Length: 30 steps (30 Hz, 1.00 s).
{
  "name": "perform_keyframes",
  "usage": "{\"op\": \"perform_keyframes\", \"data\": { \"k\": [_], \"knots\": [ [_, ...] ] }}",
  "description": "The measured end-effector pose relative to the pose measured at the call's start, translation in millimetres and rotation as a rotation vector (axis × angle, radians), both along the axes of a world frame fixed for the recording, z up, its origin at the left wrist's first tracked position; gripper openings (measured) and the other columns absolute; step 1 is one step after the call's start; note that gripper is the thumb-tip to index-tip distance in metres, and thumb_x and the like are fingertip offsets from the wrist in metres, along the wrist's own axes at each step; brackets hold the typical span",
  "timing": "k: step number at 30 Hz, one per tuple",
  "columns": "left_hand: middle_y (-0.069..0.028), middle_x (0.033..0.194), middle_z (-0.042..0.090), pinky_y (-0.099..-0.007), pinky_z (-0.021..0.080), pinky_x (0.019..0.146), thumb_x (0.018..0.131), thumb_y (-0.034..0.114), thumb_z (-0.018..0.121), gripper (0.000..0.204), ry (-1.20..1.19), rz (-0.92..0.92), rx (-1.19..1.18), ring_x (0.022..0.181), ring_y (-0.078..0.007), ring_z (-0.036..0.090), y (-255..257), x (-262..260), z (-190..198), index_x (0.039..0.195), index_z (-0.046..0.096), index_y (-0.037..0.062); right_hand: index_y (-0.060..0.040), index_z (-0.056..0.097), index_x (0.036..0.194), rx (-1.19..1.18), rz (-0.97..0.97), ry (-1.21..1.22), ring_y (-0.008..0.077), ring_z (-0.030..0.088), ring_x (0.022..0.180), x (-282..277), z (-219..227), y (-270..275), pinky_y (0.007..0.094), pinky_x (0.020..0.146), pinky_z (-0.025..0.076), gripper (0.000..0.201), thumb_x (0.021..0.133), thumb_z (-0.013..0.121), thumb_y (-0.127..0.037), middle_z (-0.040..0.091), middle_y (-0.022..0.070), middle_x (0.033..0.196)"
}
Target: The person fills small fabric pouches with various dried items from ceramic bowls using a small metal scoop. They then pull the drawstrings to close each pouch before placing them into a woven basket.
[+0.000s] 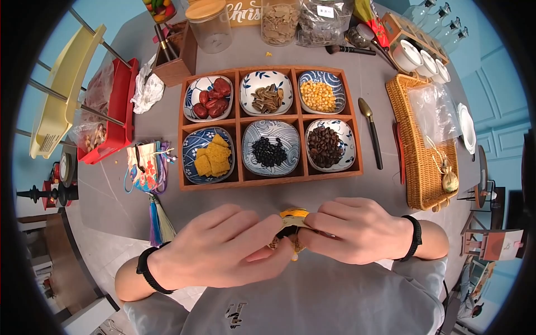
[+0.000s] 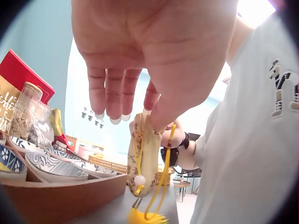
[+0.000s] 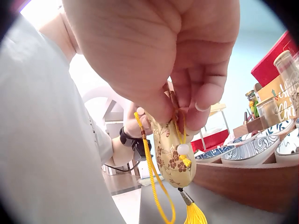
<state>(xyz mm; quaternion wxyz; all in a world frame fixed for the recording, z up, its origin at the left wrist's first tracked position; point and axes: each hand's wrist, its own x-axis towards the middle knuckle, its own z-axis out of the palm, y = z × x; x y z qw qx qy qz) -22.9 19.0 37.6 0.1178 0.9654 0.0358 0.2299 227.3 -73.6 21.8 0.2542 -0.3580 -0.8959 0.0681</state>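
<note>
Both hands hold a small yellow floral pouch [image 2: 150, 161] by its top edge, close to the person's body. In the head view its dark mouth is spread between the fingers. The left hand [image 1: 223, 245] pinches one side of the rim between thumb and index finger, its other fingers extended. On the opposite side the right hand [image 1: 357, 230] pinches the rim with thumb and fingers. A yellow cord with a white bead [image 3: 183, 149] and a yellow tassel [image 3: 195, 213] hang from the pouch [image 3: 174, 156]. The inside of the pouch is too dark to make out.
Beyond the hands stands a wooden divided tray [image 1: 239, 182] with several patterned bowls of dates, corn, beans and other pieces. Tasselled pouches [image 1: 146, 167] lie left. A spoon [image 1: 371, 131] and wicker basket [image 1: 416, 167] are right; jars [image 1: 209, 33] stand behind.
</note>
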Motion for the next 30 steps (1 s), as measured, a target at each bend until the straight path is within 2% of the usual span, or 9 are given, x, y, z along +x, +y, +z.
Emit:
{"op": "perform_keyframes", "data": {
  "k": [5, 8, 11, 14, 20, 23, 26, 29, 30],
  "knots": [
    [-0.0062, 0.101, 0.063, -0.0333, 0.053, 0.07, 0.064, 0.012, 0.076, 0.022, 0.108, -0.021, -0.011, 0.083, -0.0229, 0.063, 3, -1, -9, 0.085, 0.068, 0.009, -0.0062, 0.064, 0.088, 0.017, -0.005, -0.016, 0.0149, 0.052, 0.068, -1, 6, -1, 0.0283, 0.057, 0.047, 0.019, 0.071, 0.07, -0.012, 0.049, 0.0016, 0.079],
    [-0.0067, 0.101, 0.064, -0.0341, 0.053, 0.071, 0.063, 0.013, 0.074, 0.021, 0.166, -0.056, 0.01, 0.085, -0.0238, 0.063, 8, -6, -1, 0.081, 0.066, 0.0074, -0.008, 0.065, 0.089, -0.034, 0.0, -0.106, 0.0149, 0.052, 0.067, 4, 13, -3, 0.0279, 0.056, 0.046, 0.02, 0.071, 0.07, -0.014, 0.049, 0.0013, 0.079],
    [-0.0078, 0.099, 0.064, -0.0341, 0.053, 0.07, 0.061, 0.014, 0.072, 0.022, 0.15, -0.085, 0.046, 0.085, -0.0236, 0.062, 6, -6, -4, 0.08, 0.064, 0.0059, -0.0096, 0.065, 0.091, -0.055, 0.005, -0.093, 0.0148, 0.051, 0.067, 6, 12, -5, 0.0275, 0.055, 0.044, 0.02, 0.072, 0.07, -0.015, 0.048, 0.0007, 0.079],
    [-0.0084, 0.098, 0.065, -0.0345, 0.053, 0.071, 0.06, 0.015, 0.071, 0.023, 0.133, -0.065, 0.042, 0.086, -0.0238, 0.062, 9, -5, -4, 0.08, 0.065, 0.0052, -0.0092, 0.066, 0.092, -0.042, -0.016, -0.109, 0.015, 0.053, 0.069, 11, 11, -4, 0.0279, 0.056, 0.046, 0.024, 0.072, 0.074, -0.019, 0.052, 0.0017, 0.085],
    [-0.0093, 0.103, 0.067, -0.0353, 0.055, 0.075, 0.061, 0.015, 0.071, 0.025, 0.079, -0.068, 0.138, 0.089, -0.0244, 0.063, 8, 4, -12, 0.083, 0.067, 0.005, -0.0053, 0.066, 0.095, -0.199, -0.001, -0.002, 0.0186, 0.057, 0.077, 7, 16, 2, 0.0315, 0.065, 0.052, 0.04, 0.069, 0.084, -0.029, 0.057, 0.0057, 0.102],
    [-0.0109, 0.107, 0.068, -0.0366, 0.056, 0.077, 0.065, 0.021, 0.075, 0.029, 0.094, -0.057, 0.22, 0.095, -0.0264, 0.064, 11, 6, -6, 0.087, 0.068, 0.004, -0.0025, 0.067, 0.1, -0.232, -0.028, 0.005, 0.0208, 0.058, 0.078, 5, 20, 1, 0.0329, 0.068, 0.053, 0.043, 0.072, 0.083, -0.031, 0.056, 0.0065, 0.104],
    [-0.0144, 0.116, 0.066, -0.0396, 0.058, 0.081, 0.07, 0.034, 0.082, 0.041, 0.051, 0.074, 0.027, 0.102, -0.0305, 0.065, 4, 9, -6, 0.092, 0.069, 0.003, 0.0005, 0.067, 0.108, -0.258, -0.108, 0.054, 0.0231, 0.06, 0.082, 2, 27, -1, 0.0347, 0.07, 0.054, 0.049, 0.074, 0.084, -0.031, 0.056, 0.0083, 0.107],
    [-0.0187, 0.124, 0.064, -0.0447, 0.058, 0.085, 0.07, 0.049, 0.086, 0.055, 0.011, 0.112, -0.067, 0.11, -0.0365, 0.065, -1, 11, -14, 0.095, 0.069, 0.0025, 0.0027, 0.065, 0.117, -0.319, -0.13, 0.128, 0.0258, 0.063, 0.086, -4, 26, -4, 0.0369, 0.073, 0.055, 0.057, 0.074, 0.085, -0.029, 0.057, 0.0111, 0.11],
    [-0.0203, 0.127, 0.062, -0.0454, 0.059, 0.086, 0.069, 0.049, 0.087, 0.058, 0.034, 0.135, -0.105, 0.112, -0.0378, 0.065, -3, 10, -14, 0.099, 0.069, 0.0024, 0.003, 0.064, 0.119, -0.315, -0.136, 0.129, 0.0265, 0.064, 0.087, -5, 27, -4, 0.0372, 0.073, 0.056, 0.059, 0.073, 0.085, -0.028, 0.057, 0.0121, 0.112]
  ]
}}
